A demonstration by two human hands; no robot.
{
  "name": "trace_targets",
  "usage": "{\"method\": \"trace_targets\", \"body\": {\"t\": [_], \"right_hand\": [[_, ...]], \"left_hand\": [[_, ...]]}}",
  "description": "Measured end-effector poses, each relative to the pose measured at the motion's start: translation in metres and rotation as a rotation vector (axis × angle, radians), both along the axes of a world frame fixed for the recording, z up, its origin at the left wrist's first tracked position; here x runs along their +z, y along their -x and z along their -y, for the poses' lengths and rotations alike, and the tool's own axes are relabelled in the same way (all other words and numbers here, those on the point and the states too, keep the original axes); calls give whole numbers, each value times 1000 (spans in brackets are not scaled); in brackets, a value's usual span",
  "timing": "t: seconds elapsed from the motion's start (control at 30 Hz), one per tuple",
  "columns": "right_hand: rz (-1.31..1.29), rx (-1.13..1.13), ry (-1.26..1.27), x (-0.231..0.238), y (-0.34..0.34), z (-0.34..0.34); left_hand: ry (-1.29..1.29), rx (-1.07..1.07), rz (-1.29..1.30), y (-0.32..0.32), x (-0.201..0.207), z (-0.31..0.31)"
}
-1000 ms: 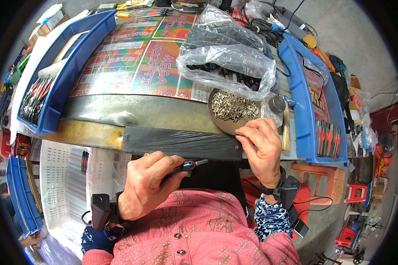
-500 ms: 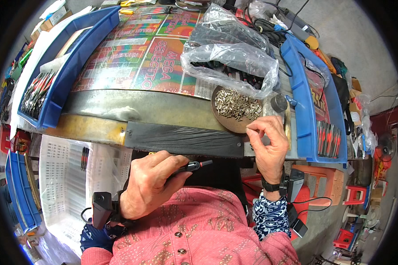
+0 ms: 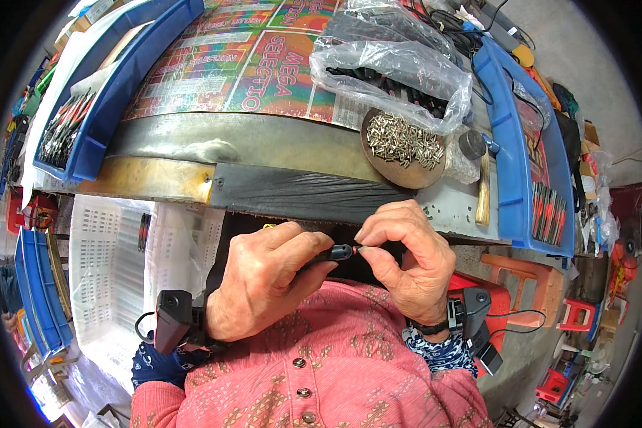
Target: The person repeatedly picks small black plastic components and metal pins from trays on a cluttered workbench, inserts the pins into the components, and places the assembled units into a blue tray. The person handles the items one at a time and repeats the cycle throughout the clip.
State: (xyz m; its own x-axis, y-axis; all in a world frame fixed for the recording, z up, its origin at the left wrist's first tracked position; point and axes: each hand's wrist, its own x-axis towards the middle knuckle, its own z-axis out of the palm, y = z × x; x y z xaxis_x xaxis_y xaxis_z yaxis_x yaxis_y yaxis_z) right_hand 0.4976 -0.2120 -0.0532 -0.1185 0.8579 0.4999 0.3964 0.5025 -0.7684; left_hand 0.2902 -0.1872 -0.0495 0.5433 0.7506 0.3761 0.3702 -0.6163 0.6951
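My left hand (image 3: 267, 278) is closed around a black pen-like piece (image 3: 341, 252) with a short red end pointing right. My right hand (image 3: 414, 267) meets it there, thumb and forefinger pinched at the red end; whatever small thing lies between those fingertips is too small to make out. Both hands are in front of the table's near edge, above my lap. Beyond my right hand, a round brown dish (image 3: 399, 176) on the table holds a heap of small metal pieces (image 3: 405, 139), like short silvery tips.
Behind the dish lies a clear plastic bag (image 3: 396, 68) of dark parts. Blue trays with black-and-red pen-like pieces stand at the left (image 3: 93, 165) and right (image 3: 549, 246). A brush (image 3: 483, 189) lies beside the dish. A white perforated crate (image 3: 107, 285) sits below the table at left.
My right hand has come from beside the dish down and left to the red end of the piece in my left hand. The left hand has shifted slightly right, and the view has moved a little.
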Motion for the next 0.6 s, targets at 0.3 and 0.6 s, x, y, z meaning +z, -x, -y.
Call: {"method": "trace_targets", "body": {"t": [0.3,0.6], "right_hand": [[-9,60,32,-2,4,1],[14,60,57,0,3,2]], "left_hand": [[-79,-27,9,0,-2,3],[-132,-15,-41,-1,-3,4]]}}
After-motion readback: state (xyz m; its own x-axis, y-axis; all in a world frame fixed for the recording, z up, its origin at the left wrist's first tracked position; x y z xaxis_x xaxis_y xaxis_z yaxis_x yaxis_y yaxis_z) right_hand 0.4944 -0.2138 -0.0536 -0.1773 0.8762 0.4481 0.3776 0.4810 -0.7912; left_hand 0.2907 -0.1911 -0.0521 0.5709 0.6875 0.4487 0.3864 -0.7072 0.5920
